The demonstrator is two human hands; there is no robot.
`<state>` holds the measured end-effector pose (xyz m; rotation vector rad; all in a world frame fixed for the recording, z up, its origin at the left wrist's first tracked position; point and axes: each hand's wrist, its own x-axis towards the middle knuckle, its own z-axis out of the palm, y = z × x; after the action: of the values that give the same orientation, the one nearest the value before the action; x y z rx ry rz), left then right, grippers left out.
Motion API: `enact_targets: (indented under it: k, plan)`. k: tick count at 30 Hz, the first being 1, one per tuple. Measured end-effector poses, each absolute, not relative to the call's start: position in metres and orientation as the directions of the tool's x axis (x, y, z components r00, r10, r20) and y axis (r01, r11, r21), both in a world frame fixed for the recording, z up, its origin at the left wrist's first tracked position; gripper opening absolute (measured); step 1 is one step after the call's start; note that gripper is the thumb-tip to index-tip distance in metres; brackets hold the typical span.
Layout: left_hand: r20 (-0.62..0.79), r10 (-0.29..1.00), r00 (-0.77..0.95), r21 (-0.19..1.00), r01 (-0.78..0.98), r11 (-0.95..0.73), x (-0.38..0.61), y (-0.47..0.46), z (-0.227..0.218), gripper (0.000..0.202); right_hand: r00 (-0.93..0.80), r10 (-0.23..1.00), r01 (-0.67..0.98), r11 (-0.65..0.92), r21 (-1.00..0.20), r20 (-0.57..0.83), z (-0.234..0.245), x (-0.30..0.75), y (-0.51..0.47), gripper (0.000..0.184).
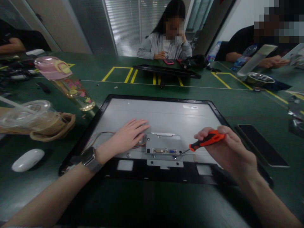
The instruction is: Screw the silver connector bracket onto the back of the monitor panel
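A monitor panel (147, 109) lies on its face, its grey metal back up inside a black frame. Near its front edge sits a metal bracket box (163, 142) with a white and a blue video port. My right hand (234, 152) grips an orange and black screwdriver (207, 140), tilted down to the left, its tip at a screw (174, 157) below the blue port. Left of the box, my left hand (129, 134) lies flat with fingers stretched out, over or beside thin cables (97, 136). What is under the palm is hidden.
To the left are a pink-lidded bottle (71, 85), an iced drink cup (30, 118) and a white mouse (28, 160). A phone (261, 145) lies at the right. Beyond the panel lies another black screen (167, 71). People sit across the green table (114, 196).
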<state>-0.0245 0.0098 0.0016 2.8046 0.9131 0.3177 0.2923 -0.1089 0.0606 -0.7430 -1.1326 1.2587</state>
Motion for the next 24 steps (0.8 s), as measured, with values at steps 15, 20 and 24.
enact_targets:
  k: [15,20,24]
  plan:
    - [0.127,0.608,0.784,0.227,0.574,-0.787,-0.0242,0.0084,0.0036,0.04,-0.061,0.975,-0.338,0.18,-0.924,0.212,0.0623,0.294,-0.107,0.01]
    - [0.14,0.6,0.788,0.231,0.563,-0.793,-0.0244,0.0084,0.0034,0.04,-0.049,0.959,-0.305,0.251,-0.919,0.278,0.0584,0.2936,-0.1048,0.003]
    - [0.143,0.603,0.784,0.242,0.563,-0.79,-0.0246,0.0082,0.0028,0.04,0.004,0.953,-0.288,0.291,-0.912,0.302,0.0526,0.2943,-0.1015,0.005]
